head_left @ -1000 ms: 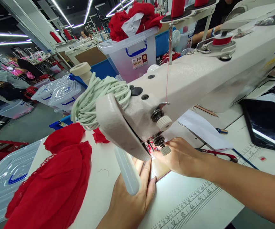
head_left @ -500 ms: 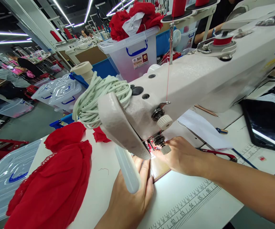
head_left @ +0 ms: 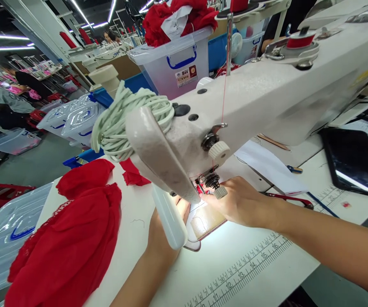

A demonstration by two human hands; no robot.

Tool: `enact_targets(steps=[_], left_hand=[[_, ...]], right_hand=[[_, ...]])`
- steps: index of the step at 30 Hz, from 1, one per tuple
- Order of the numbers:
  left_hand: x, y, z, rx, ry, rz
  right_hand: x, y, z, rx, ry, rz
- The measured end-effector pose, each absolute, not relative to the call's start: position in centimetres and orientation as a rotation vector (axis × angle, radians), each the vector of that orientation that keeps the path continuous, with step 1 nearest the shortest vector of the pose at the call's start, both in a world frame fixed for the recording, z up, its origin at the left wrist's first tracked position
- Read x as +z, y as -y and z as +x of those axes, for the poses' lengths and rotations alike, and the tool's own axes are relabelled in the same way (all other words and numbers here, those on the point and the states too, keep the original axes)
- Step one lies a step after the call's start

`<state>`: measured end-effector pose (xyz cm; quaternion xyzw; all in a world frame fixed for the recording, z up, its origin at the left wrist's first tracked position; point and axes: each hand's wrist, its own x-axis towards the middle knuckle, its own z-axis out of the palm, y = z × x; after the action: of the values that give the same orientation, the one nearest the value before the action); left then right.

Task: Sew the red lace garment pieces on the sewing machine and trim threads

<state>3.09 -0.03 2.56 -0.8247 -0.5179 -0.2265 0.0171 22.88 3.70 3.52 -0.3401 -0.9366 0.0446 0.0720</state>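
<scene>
A white sewing machine (head_left: 254, 94) fills the middle of the head view, and red thread runs down to its needle area. Under its head a small bit of red fabric (head_left: 199, 187) shows by the presser foot. My right hand (head_left: 235, 200) is beside the foot on the right, fingers bent together, their tips at the red bit and partly behind a knob. My left hand (head_left: 163, 232) reaches in from the left behind the pale rounded lever (head_left: 170, 219); its fingers are mostly hidden. Between the hands lies the lit machine plate (head_left: 208, 219).
Red garment pieces (head_left: 72, 238) lie on the table left of the machine. A pale green cord bundle (head_left: 129, 121) hangs on the machine head. At right are white paper (head_left: 267, 164), a pen-like tool (head_left: 294, 169) and a black tablet (head_left: 356, 162). A ruler (head_left: 238, 273) marks the front edge.
My left hand has moved away from the front plate, farther in behind the machine head, uncovering the plate. My right hand stays by the presser foot. The view has shifted slightly.
</scene>
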Motion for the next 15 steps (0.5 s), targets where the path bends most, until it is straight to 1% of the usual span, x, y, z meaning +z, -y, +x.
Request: enact_targets(steps=[3, 5, 15], left_hand=[[3.1, 0.2, 3.5, -0.78, 1.797, -2.615], [3.4, 0.3, 3.6, -0.798, 1.8, -2.663], [4.4, 0.9, 2.9, -0.595, 1.701, -2.891]], right_hand=[[3.5, -3.8, 23.0, 0.136, 2.794, -1.017], [3.5, -3.8, 23.0, 0.143, 2.805, -1.015], [3.8, -3.7, 23.3, 0.165, 2.832, -1.003]])
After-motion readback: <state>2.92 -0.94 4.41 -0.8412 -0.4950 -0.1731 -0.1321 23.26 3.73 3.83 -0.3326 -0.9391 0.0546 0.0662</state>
